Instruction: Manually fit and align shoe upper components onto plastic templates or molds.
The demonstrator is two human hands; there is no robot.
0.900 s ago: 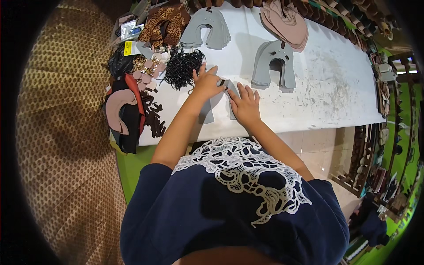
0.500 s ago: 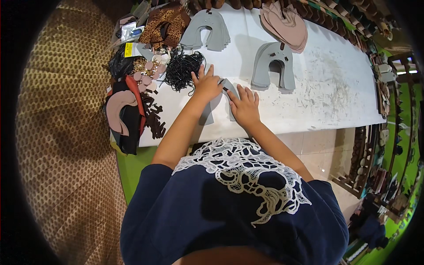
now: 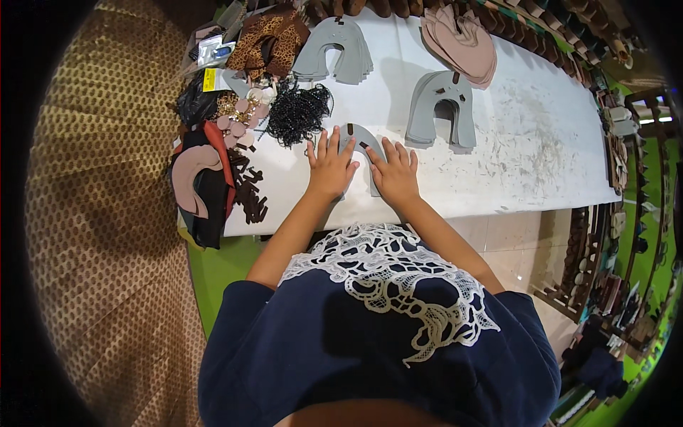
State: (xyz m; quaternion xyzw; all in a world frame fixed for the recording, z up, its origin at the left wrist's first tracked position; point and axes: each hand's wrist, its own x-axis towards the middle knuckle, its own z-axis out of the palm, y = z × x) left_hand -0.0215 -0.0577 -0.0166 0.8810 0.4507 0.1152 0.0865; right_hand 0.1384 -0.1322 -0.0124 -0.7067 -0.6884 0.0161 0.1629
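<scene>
Left hand (image 3: 331,165) lies flat, fingers spread, palm down on the left leg of a grey horseshoe-shaped cut piece (image 3: 361,139). Right hand (image 3: 395,175) also flat and spread, pressing down on the right leg of the same piece. Nothing is pinched; both hands hold the piece against the white bench (image 3: 512,153), near its front edge, in front of the person.

Change since half a second ago: the hands sat closer together with fingers partly curled around the piece; now they are apart and flattened, one per leg. The piece looks squared up and smoothed onto the bench, so my guess is the positioning step is about finished.

Outward: a tangle of black beads (image 3: 297,114) just left of the left hand. Behind the hands, a stack of grey horseshoe pieces (image 3: 441,107), and a second grey stack (image 3: 334,57) further back left. A pile of pink cut pieces (image 3: 462,43) at the far edge. Leopard-print material (image 3: 270,39) at the far left corner. Dark brown small strips (image 3: 249,192) and a pink curved piece on black and red material (image 3: 192,178) at the bench's left end.

Containers: none in view that I can make out; everything lies loose or stacked on the bench.
</scene>
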